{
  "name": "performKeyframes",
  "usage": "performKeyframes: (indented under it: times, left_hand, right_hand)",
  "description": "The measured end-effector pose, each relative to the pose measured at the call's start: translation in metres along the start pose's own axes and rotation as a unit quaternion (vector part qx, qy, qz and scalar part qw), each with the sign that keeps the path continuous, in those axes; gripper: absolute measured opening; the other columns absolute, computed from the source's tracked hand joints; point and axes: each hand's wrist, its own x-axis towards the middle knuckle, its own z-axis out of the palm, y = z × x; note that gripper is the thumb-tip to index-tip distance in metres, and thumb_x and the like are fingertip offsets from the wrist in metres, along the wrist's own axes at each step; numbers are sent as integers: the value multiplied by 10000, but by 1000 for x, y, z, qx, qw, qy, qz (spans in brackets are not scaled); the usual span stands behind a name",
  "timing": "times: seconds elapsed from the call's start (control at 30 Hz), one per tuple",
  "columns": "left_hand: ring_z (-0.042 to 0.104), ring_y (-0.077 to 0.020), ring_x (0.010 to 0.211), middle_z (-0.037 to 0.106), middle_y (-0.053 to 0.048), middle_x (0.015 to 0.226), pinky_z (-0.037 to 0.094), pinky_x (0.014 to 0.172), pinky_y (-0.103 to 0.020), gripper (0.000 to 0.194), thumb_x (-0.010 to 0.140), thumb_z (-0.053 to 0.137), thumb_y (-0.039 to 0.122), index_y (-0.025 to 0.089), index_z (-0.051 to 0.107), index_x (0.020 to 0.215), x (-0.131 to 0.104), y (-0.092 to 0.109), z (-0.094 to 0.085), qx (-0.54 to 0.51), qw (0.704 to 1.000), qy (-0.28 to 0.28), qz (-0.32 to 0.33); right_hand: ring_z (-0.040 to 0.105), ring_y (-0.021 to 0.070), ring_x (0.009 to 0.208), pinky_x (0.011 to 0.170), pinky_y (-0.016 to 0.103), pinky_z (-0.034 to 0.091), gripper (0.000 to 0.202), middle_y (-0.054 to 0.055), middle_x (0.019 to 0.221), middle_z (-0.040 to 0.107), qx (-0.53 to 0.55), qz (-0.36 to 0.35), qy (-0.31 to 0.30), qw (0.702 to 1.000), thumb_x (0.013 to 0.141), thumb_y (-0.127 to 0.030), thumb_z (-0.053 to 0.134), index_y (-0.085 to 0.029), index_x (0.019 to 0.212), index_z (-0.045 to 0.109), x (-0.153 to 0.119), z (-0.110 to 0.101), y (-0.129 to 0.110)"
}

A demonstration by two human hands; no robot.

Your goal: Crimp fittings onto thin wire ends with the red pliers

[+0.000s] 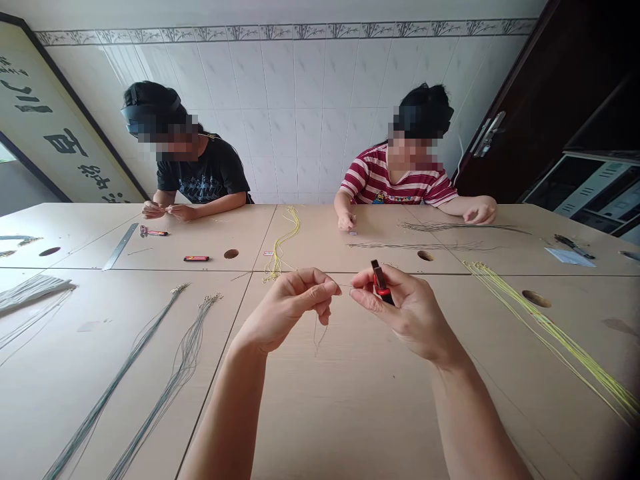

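Note:
My left hand is closed in a pinch on a thin dark cord, and a loop of it dangles below the fingers. A fine strand runs across the small gap to my right hand, whose thumb and fingertip pinch its other end. Tucked in the fingers of that same hand is a black and red lighter, its metal top pointing up and away. Both hands hover above the near half of the table.
Bundles of grey-green cords lie to the left, yellow cords to the right and more yellow cord ahead. A lighter, a steel ruler and pliers lie farther back. Two people sit opposite.

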Motion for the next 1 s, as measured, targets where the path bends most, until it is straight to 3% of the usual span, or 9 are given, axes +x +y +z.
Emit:
performKeyframes:
  times: [0.27,0.37,0.47,0.57,0.7,1.0]
  left_hand:
    - [551,-88,591,560,29,616,443,631,-241,165,875,641,303,169,635,779,-1,-1,-2,-2,1000,-6,3]
    - [588,-99,621,628,4,651,474,692,-259,164,899,599,270,166,650,784,-2,0,-3,10,999,-35,4]
    - [646,-138,777,689,-42,802,493,830,-306,233,927,563,311,157,684,801,-2,2,-1,36,999,-35,22]
    - [622,-152,962,694,-49,977,469,914,-301,147,896,625,298,184,713,867,0,-1,1,36,997,-3,72]
    - [613,-136,897,659,-30,931,489,872,-299,42,838,695,196,199,732,856,2,-4,1,-11,992,-43,116]
    - [584,-93,804,555,-14,888,524,753,-241,117,801,723,117,212,788,819,3,-7,-2,-42,986,-85,134]
  right_hand:
    - [600,153,740,724,283,507,175,17,806,673,0,3,21,1000,822,-400,687,-231,860,664,0,-1,1]
    - [596,149,737,725,286,499,160,14,807,675,2,-1,27,1000,819,-386,687,-231,853,667,0,-1,-2]
    - [576,140,706,700,288,490,146,5,792,657,18,3,7,1000,823,-374,682,-232,848,662,1,-1,-6]
    - [553,132,702,680,283,478,135,-2,796,632,61,11,-36,997,830,-345,676,-225,792,626,0,-1,-9]
    - [524,143,747,661,282,445,205,3,796,587,133,43,-91,986,804,-362,713,-215,731,590,-1,1,-8]
    - [436,113,670,652,271,365,257,-34,690,492,278,114,-141,943,690,-383,817,-211,711,627,4,9,2]
